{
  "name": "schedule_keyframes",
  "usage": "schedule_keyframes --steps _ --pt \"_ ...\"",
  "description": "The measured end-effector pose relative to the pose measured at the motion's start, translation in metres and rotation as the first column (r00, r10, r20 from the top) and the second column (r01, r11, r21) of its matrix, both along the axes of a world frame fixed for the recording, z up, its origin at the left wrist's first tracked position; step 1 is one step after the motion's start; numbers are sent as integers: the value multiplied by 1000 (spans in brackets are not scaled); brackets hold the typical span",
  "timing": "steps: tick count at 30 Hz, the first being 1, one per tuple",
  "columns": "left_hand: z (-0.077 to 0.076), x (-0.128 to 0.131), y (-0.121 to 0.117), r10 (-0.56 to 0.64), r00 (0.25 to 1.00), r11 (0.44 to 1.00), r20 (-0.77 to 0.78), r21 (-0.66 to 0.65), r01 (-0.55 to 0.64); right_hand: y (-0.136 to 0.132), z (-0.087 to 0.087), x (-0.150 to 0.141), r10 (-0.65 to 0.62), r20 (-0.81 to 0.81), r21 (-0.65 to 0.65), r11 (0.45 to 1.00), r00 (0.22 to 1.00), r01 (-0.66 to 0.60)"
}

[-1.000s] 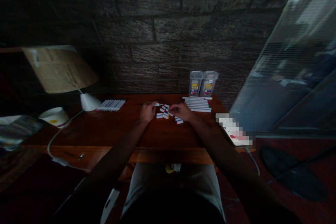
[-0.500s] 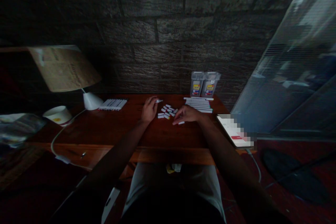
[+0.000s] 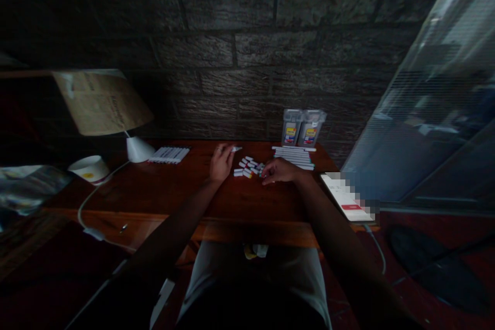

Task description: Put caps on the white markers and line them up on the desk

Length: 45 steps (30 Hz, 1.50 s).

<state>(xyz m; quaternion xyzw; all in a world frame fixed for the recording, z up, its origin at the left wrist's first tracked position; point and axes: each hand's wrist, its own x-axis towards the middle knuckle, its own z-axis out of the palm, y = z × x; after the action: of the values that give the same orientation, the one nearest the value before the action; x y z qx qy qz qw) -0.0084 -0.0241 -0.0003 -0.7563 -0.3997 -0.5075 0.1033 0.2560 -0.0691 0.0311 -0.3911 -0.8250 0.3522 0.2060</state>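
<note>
My left hand [image 3: 221, 164] is closed around a white marker [image 3: 236, 149], whose narrow end points right past my fingertips; most of its body is hidden in the hand. To the right of it, several small white marker caps [image 3: 247, 166] with coloured ends lie in a loose pile on the brown wooden table [image 3: 247, 201]. At the pile's right edge is my right hand [image 3: 281, 170], palm down, its fingers curled together in a pinch. What sits between those fingers is hidden from me.
Behind my right hand, several white markers [image 3: 294, 157] lie in a row before two clear plastic cases [image 3: 300, 129]. More markers [image 3: 169, 154] lie at left, near a lamp [image 3: 104, 105] and a paper cup [image 3: 89, 169]. A lit tablet [image 3: 344, 198] rests at the table's right edge.
My right hand has shifted slightly right, and the white cap that lay beneath its fingers no longer shows. My left hand keeps its hold on the marker. The view has tilted slightly.
</note>
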Motion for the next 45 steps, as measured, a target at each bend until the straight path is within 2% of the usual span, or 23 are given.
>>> schedule_keyframes --steps 4,9,11,13,15,18,20,22,32,41,45 --pt "2 -1 -3 29 997 999 -72 -30 -31 -3 4 1 -15 14 3 1000 1000 15" --pt "4 0 -6 8 989 996 -148 -84 -21 -7 5 -9 53 -22 16 998 998 -53" --pt "4 1 -6 -11 983 995 -186 -100 -8 -7 3 -15 60 -58 12 998 997 -59" --pt "4 1 -5 -30 974 993 -225 -116 4 -5 0 -20 6 -154 43 999 988 1" --pt "3 2 -5 -40 966 992 -254 -124 8 -1 -3 -24 -92 -326 103 986 941 132" --pt "3 2 -5 -37 961 992 -275 -127 2 6 -8 -25 -200 -561 109 944 803 311" --pt "4 2 -5 -42 959 991 -281 -134 4 10 -10 -25 -253 -622 47 933 741 358" --pt "5 1 -6 -59 958 989 -281 -144 19 12 -12 -25 -286 -628 -11 933 723 359" --pt "5 1 -7 -145 936 981 -320 -172 93 10 -20 -34 -227 -568 -23 965 791 261" --pt "4 6 -8 -186 919 982 -348 -94 163 8 -23 -37 -219 -461 157 934 860 321" --pt "5 7 -9 -208 912 978 -353 -109 180 3 -18 -39 -209 -427 170 937 880 305"
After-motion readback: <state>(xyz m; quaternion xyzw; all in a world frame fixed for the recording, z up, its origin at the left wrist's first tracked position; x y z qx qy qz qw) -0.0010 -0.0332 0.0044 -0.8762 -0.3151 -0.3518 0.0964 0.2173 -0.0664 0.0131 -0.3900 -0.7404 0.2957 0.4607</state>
